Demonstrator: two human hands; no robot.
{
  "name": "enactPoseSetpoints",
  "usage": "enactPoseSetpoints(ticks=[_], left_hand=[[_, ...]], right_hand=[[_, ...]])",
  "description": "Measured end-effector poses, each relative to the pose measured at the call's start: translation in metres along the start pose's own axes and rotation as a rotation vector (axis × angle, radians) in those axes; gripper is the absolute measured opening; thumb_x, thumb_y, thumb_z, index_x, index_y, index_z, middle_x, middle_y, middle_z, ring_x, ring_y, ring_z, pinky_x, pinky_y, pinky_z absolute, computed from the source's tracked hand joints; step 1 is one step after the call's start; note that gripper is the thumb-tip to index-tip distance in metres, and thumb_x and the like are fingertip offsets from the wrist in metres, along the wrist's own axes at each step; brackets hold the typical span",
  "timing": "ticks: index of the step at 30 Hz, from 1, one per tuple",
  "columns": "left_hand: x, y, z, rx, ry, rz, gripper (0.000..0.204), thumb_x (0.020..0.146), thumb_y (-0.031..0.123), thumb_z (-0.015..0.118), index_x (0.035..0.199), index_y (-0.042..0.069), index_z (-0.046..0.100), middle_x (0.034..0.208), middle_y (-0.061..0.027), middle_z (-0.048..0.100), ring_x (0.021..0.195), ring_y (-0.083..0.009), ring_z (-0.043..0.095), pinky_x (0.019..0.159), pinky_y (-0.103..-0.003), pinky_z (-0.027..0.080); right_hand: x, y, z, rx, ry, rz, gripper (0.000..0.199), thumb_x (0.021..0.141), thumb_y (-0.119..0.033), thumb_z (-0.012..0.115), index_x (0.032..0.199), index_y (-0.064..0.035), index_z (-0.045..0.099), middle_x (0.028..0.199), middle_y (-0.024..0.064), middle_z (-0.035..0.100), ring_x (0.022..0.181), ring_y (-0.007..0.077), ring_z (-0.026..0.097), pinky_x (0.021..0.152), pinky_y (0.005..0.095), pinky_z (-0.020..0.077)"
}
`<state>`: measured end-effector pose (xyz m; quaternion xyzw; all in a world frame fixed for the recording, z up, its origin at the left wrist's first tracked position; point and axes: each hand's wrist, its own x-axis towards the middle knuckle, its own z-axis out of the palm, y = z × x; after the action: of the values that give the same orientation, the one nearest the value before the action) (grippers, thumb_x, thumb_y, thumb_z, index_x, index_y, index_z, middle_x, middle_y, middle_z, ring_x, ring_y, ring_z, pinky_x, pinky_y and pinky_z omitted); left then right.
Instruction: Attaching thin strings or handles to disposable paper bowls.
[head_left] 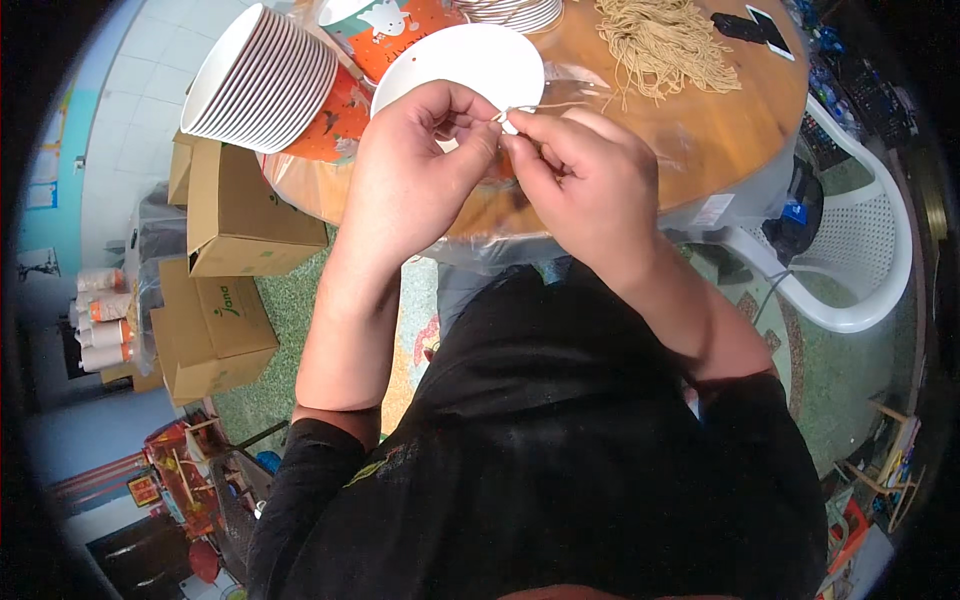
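Both grips are pinched tight: the left hand (415,165) and right hand (585,180) meet fingertip to fingertip on a thin tan string (545,104) at the near rim of a white paper bowl (470,55), just beyond the hands on the tabletop (700,130). Judging by the layout, this bowl is mid-stringing. A heap of cut strings (660,45) waits at one o'clock, and a tall stack of bowls (265,80) at ten o'clock looks untouched, so plenty seems left.
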<state>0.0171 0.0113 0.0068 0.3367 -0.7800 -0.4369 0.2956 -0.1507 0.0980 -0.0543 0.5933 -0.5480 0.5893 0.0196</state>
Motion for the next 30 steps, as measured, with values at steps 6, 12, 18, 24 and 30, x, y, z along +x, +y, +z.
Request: enactPoseSetpoints(ticks=[6, 12, 18, 24, 30], left_hand=[[0.0, -0.001, -0.001, 0.012, 0.01, 0.006, 0.012, 0.1, 0.005, 0.075, 0.107, -0.005, 0.076, 0.093, -0.0051, 0.077, 0.09, -0.0106, 0.074, 0.082, -0.03, 0.064], [0.001, -0.007, -0.002, 0.061, -0.003, 0.049, 0.014, 0.1, 0.007, 0.077, 0.108, -0.004, 0.076, 0.093, -0.0049, 0.078, 0.091, -0.0112, 0.072, 0.085, -0.03, 0.061], [-0.004, -0.007, 0.003, 0.126, 0.021, 0.124, 0.015, 0.102, 0.008, 0.076, 0.111, -0.003, 0.076, 0.095, -0.0073, 0.079, 0.092, -0.0137, 0.073, 0.086, -0.031, 0.061], [-0.007, -0.012, 0.009, 0.089, 0.106, 0.182, 0.017, 0.1, 0.006, 0.076, 0.116, 0.0, 0.075, 0.098, -0.0105, 0.079, 0.094, -0.0181, 0.077, 0.087, -0.036, 0.063], [-0.006, -0.019, 0.005, 0.439, 0.091, 0.56, 0.025, 0.089, 0.005, 0.085, 0.114, 0.006, 0.079, 0.099, -0.0112, 0.08, 0.09, -0.0306, 0.078, 0.087, -0.04, 0.06]], right_hand=[[0.01, -0.002, -0.003, 0.022, -0.093, 0.045, 0.01, 0.092, -0.014, 0.081, 0.098, -0.0067, 0.083, 0.085, 0.0114, 0.076, 0.076, 0.0342, 0.074, 0.07, 0.0465, 0.0589], [0.021, 0.0, -0.009, 0.13, -0.235, 0.176, 0.009, 0.092, -0.013, 0.08, 0.094, -0.0043, 0.08, 0.084, 0.0139, 0.077, 0.076, 0.0333, 0.076, 0.071, 0.0449, 0.0593], [0.024, 0.0, -0.013, 0.289, -0.374, 0.437, 0.007, 0.096, -0.01, 0.074, 0.094, -0.0037, 0.074, 0.076, 0.0088, 0.074, 0.065, 0.0165, 0.068, 0.064, 0.0363, 0.0558], [0.015, 0.019, -0.002, 0.593, -0.354, 0.543, 0.012, 0.102, -0.011, 0.072, 0.098, -0.0004, 0.075, 0.083, 0.0024, 0.076, 0.073, 0.0068, 0.067, 0.067, 0.029, 0.0563], [0.015, 0.019, -0.004, 0.78, -0.355, 0.619, 0.013, 0.108, -0.01, 0.07, 0.105, 0.0011, 0.075, 0.097, 0.0019, 0.079, 0.084, 0.0053, 0.071, 0.074, 0.0244, 0.0589]])
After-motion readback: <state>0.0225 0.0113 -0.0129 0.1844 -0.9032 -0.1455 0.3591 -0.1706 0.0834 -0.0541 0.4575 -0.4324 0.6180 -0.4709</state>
